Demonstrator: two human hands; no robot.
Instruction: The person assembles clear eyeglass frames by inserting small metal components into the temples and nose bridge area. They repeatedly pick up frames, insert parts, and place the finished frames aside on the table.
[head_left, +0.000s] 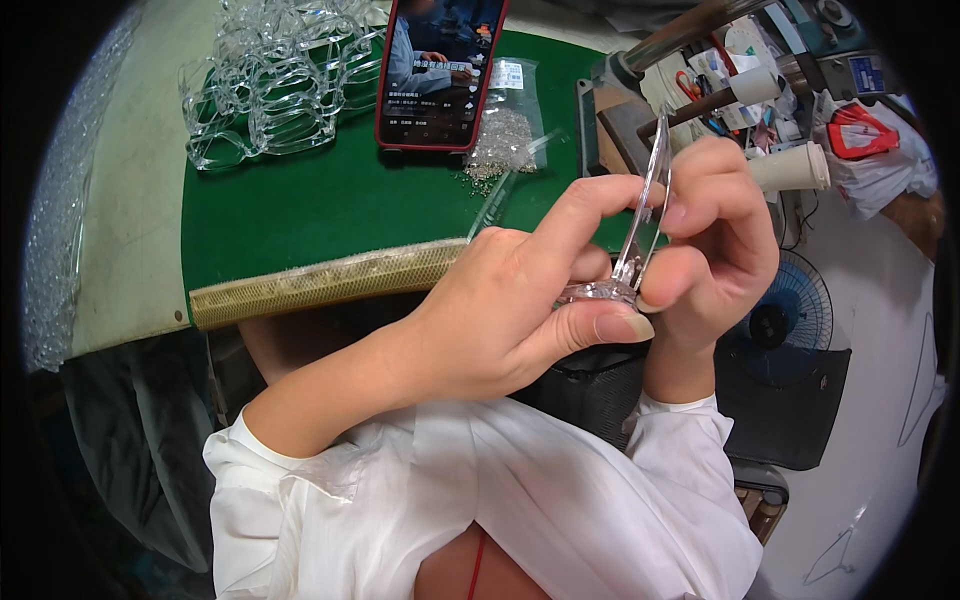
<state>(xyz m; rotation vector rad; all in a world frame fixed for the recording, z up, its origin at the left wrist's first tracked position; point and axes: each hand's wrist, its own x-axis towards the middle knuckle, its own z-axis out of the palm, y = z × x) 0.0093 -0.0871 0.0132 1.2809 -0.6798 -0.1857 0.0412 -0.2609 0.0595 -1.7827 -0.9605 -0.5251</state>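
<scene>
Eyeglass frame (641,235), clear plastic, held up between both hands, right of green mat (330,200) on counter (130,200). Left grip (500,305) pinching frame, thumb under lower part, index finger against upright part. Right grip (722,235) pinching it from other side, thumb and curled fingers. On mat: red-cased phone (437,75), pile of clear frames (290,95) to its left, bag of tiny shiny bits (503,140) just right, some bits loose beside bag.
</scene>
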